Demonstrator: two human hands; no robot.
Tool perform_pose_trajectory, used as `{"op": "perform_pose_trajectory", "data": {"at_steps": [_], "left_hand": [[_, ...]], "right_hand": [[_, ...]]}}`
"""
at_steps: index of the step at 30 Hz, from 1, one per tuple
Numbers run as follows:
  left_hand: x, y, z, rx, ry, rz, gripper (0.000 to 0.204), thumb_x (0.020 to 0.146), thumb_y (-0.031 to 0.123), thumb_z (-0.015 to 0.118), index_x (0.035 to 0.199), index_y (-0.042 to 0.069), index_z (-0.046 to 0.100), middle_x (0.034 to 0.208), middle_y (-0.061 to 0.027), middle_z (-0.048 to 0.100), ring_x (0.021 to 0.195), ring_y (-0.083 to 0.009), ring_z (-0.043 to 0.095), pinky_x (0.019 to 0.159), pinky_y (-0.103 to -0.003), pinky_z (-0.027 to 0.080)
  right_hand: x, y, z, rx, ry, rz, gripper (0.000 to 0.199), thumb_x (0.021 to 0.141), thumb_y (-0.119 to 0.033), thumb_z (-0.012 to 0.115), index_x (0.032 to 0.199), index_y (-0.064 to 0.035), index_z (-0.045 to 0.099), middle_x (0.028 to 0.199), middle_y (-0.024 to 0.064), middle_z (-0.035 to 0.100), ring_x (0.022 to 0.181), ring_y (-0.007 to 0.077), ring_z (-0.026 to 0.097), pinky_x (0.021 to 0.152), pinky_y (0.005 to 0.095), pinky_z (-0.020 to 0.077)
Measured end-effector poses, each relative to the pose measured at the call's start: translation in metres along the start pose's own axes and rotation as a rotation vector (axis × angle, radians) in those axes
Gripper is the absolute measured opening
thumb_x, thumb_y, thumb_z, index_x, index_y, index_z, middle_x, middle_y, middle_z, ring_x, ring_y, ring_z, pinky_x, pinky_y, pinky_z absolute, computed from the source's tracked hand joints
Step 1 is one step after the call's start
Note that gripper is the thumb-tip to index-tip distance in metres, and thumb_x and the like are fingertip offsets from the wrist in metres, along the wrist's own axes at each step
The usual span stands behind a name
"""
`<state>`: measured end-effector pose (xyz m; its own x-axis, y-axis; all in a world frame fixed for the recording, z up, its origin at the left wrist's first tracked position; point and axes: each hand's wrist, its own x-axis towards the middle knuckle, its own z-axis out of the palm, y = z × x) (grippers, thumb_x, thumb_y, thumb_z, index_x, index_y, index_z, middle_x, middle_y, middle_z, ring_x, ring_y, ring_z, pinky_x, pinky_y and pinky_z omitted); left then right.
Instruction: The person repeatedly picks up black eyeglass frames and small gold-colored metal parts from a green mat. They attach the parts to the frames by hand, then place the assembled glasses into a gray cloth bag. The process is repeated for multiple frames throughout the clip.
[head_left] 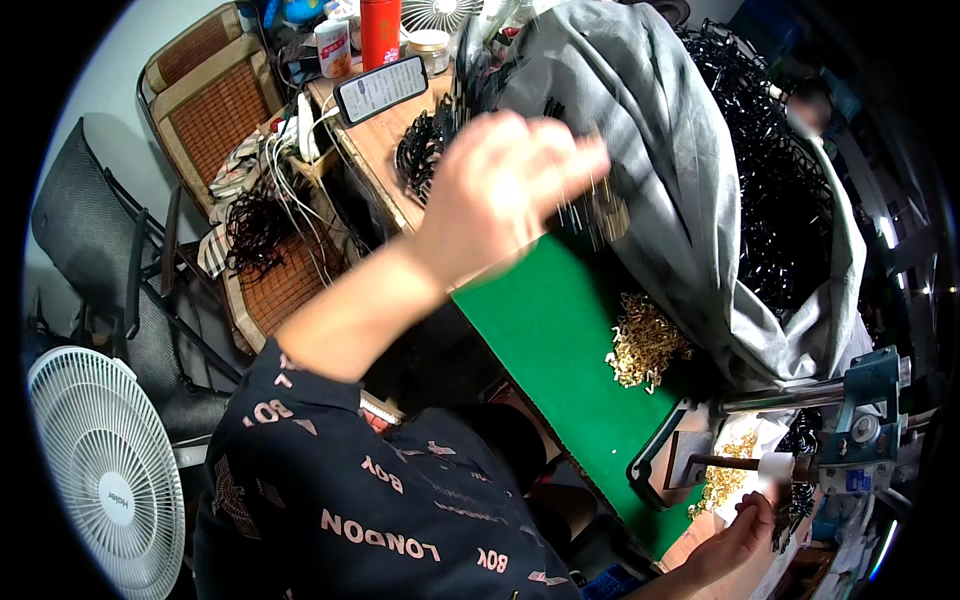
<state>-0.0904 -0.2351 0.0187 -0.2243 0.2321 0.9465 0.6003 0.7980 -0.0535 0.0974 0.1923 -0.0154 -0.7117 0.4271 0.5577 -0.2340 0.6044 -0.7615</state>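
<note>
My left hand (490,190) is smeared by motion above the far end of the green mat (540,320). Blurred thin dark strands with pale metal bits (605,215) hang by its fingertips; whether the fingers grip them is unclear. At the lower right, my right hand (740,535) has its fingers curled together beside a bench press (860,430), just below the press's white cylindrical part (776,468). What its fingers hold, if anything, is too small to make out. Small gold hooks (648,342) lie heaped on the mat, and more gold pieces (728,475) rest on white material by the press.
Grey cloth (640,130) drapes along the far side beside a large mass of glossy black strands (780,200). A phone (382,90), a red bottle (380,35) and a jar (430,50) stand at the back left. Chairs (210,100) and a white fan (110,480) are on the left.
</note>
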Motion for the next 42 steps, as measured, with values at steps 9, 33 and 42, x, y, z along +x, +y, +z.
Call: {"op": "perform_pose_trajectory", "data": {"at_steps": [9,33,42], "left_hand": [[-0.067,-0.186,0.068,-0.389,-0.800,-0.600,0.038,0.067,-0.008,0.051,0.103,0.002,0.059,0.101,-0.0120,0.063,0.099,-0.0235,0.058,0.092,-0.031,0.043],[0.162,0.058,0.134,-1.188,-0.458,-0.296,0.029,0.075,-0.003,0.045,0.096,0.000,0.064,0.085,-0.0057,0.064,0.084,-0.0117,0.058,0.077,-0.023,0.046],[0.001,0.035,-0.013,-0.766,-0.182,-0.162,0.029,0.076,-0.011,0.043,0.097,-0.001,0.061,0.088,-0.0097,0.062,0.069,-0.0156,0.056,0.062,-0.026,0.046]], "right_hand": [[-0.005,-0.022,0.004,0.082,0.063,0.098,0.010,0.090,0.001,0.047,0.097,0.0006,0.055,0.094,0.0058,0.054,0.086,0.0138,0.050,0.081,0.0262,0.0406],[-0.034,-0.041,0.043,0.181,-0.248,0.198,0.013,0.080,0.006,0.056,0.092,0.0014,0.059,0.094,0.0085,0.058,0.085,0.0153,0.054,0.078,0.0243,0.0423],[-0.008,-0.037,0.107,-0.038,-0.626,0.028,0.012,0.080,0.001,0.061,0.092,0.0006,0.059,0.086,0.0097,0.058,0.071,0.0176,0.059,0.067,0.0266,0.0478]]}}
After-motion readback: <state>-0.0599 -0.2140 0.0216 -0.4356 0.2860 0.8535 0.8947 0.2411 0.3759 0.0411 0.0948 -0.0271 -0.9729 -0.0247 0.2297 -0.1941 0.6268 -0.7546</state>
